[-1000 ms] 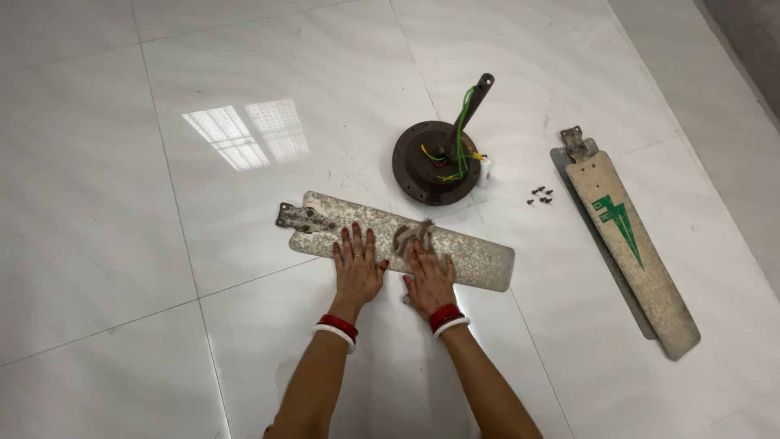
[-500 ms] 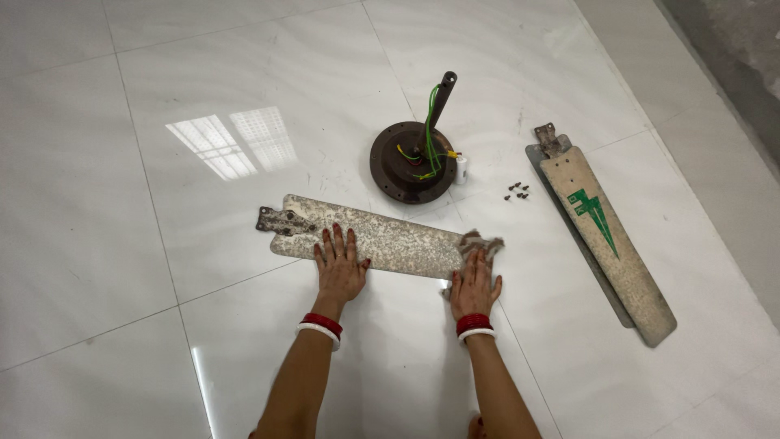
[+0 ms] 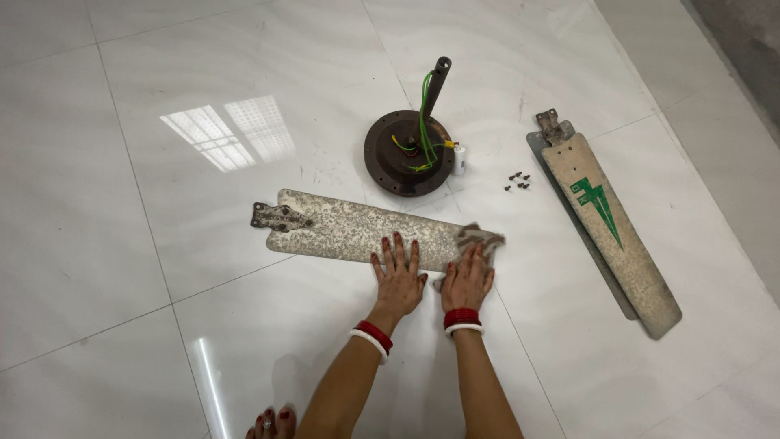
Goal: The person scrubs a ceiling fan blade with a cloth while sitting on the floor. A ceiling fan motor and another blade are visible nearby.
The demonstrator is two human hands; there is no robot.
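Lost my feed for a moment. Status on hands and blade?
Left hand flat on the fan blade. Right hand pressing a rag on the blade's tip. Fan motor, screws and stacked blades lie apart.

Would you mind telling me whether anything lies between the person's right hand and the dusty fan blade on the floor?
Yes: a crumpled grey-brown cloth lies under the right hand, between it and the outer end of the fan blade. The left hand presses flat on the blade's near edge with nothing between.
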